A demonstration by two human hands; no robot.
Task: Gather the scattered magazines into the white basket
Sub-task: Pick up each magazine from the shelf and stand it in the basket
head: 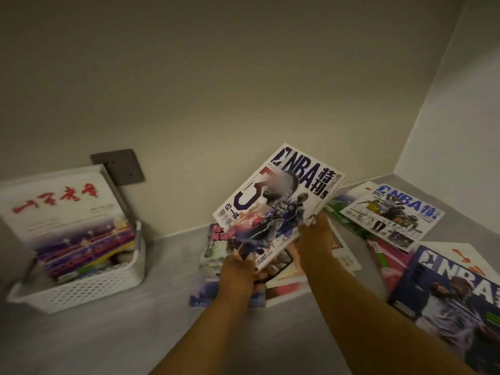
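Head view, one entry per item.

1. Grey matte surface (113,336), set into a corner of pale walls.

2. White perforated plastic basket (89,290), at the surface's left edge, close to the back wall. It holds upright magazines; the foremost is a white-covered magazine with red brush lettering (62,204), leaning back toward the wall. Behind it, on the wall, a dark grey socket plate (121,166).

3. Glossy NBA magazine with a large number 3 on its cover (276,204), held clear of the surface at its middle, tilted, cover toward the viewer.

4. Left hand (239,274): grips the held magazine's lower edge, fingers curled underneath.

5. Right hand (315,236): grips the same magazine at its lower right corner, fingers wrapped behind the cover.

6. Loose pile directly beneath the hands: a blue-toned magazine with pink lettering (213,261) lying flat, overlapped by paler printed sheets (343,255) whose covers cannot be read.

7. White NBA magazine showing several players (389,212), flat near the back right corner, lying over a green-edged magazine (341,215).

8. Pink-red magazine (389,263), flat, partly under its neighbours toward the right edge.

9. Dark blue NBA magazine (454,299), flat at the right edge, nearest the viewer, overlying a white sheet with red marks (462,255).
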